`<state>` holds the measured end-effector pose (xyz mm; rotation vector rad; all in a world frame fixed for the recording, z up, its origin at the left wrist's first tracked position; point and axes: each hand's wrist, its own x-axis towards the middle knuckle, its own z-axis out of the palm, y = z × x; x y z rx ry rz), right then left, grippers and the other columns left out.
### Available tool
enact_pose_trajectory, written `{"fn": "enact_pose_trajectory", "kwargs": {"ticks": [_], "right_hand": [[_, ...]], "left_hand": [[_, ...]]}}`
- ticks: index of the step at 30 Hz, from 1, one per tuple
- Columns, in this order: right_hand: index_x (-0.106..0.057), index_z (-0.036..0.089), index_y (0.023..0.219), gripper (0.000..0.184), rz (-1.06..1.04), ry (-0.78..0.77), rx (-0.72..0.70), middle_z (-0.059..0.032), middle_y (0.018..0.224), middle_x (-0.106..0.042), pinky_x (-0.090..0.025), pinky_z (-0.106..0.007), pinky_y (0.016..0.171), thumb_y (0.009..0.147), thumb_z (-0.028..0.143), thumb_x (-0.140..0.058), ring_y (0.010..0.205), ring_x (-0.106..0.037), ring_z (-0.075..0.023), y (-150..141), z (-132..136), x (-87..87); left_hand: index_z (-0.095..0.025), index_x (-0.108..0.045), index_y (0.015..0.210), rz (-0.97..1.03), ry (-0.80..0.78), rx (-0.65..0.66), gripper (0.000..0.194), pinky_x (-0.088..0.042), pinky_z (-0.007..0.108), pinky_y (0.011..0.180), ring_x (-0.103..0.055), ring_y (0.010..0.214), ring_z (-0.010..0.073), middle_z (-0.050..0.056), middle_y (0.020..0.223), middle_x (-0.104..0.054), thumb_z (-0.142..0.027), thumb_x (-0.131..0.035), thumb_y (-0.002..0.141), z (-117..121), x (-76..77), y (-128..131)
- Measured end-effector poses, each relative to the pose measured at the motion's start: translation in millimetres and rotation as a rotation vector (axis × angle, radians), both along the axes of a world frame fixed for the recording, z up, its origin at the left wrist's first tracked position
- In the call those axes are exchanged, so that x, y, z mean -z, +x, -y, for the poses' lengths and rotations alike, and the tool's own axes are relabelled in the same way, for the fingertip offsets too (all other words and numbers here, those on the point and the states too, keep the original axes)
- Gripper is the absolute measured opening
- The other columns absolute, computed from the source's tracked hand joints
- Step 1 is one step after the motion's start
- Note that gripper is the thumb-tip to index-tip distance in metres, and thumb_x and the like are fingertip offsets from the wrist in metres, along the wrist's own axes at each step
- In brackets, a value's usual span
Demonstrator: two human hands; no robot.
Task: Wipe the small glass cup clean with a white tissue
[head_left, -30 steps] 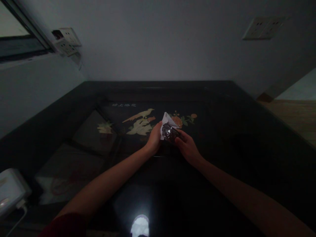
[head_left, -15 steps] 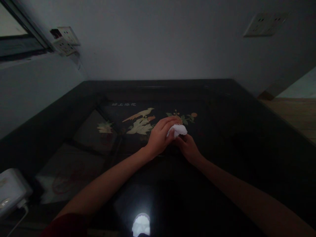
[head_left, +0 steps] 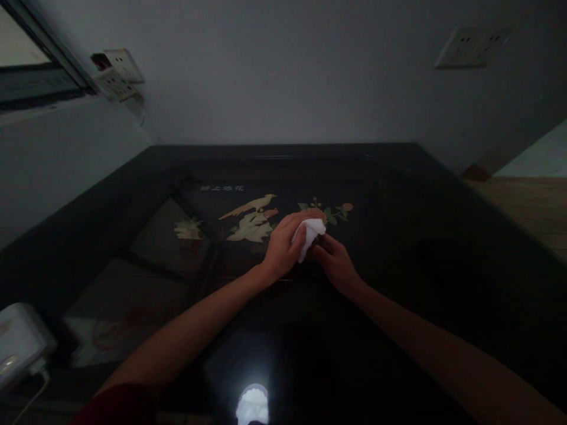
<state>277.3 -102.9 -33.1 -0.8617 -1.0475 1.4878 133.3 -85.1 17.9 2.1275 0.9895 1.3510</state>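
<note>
My left hand [head_left: 283, 245] is closed around a white tissue [head_left: 309, 231], pressing it over a small dark object that is now hidden beneath it. My right hand [head_left: 335, 264] grips the same hidden object from the right, fingers curled under the tissue. Both hands meet above the dark glossy table [head_left: 398, 248], just in front of its inlaid bird and flower picture [head_left: 252, 218].
A white box with a cable [head_left: 20, 342] sits at the table's near left corner. Wall sockets [head_left: 117, 74] hang at the upper left and another socket plate [head_left: 476, 44] at the upper right. A lamp reflection [head_left: 252, 404] glares on the near tabletop.
A second ago the small dark shiny object showed between my hands with the tissue behind it. My left hand has since brought the tissue over it and rubbed across, covering it.
</note>
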Motion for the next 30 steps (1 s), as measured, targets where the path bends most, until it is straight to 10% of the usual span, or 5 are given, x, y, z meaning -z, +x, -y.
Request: {"fn": "enact_pose_trajectory", "kwargs": {"ticks": [12, 30], "right_hand": [[-0.063, 0.023, 0.108, 0.048, -0.004, 0.029, -0.025, -0.0064, 0.107, -0.067, -0.050, -0.041, 0.089, 0.069, 0.048, -0.074, 0.097, -0.063, -0.0231, 2.8, -1.3, 5.1], [-0.062, 0.021, 0.099, 0.042, 0.150, 0.079, 0.011, -0.0057, 0.101, -0.068, -0.049, -0.040, 0.083, 0.066, 0.045, -0.075, 0.099, -0.060, -0.0285, 2.1, 1.7, -7.8]], "left_hand": [[-0.015, -0.060, 0.081, 0.713, -0.741, -0.020, 0.031, -0.044, 0.027, 0.067, -0.055, 0.067, 0.0138, 0.003, 0.076, -0.062, -0.045, -0.051, 0.082, -14.4, 23.7, 7.7], [-0.015, -0.059, 0.110, -0.280, 0.056, -0.043, 0.030, -0.042, 0.037, 0.094, -0.054, 0.106, 0.0222, 0.011, 0.109, -0.062, -0.025, -0.040, 0.089, 3.6, -9.2, 1.1]]}}
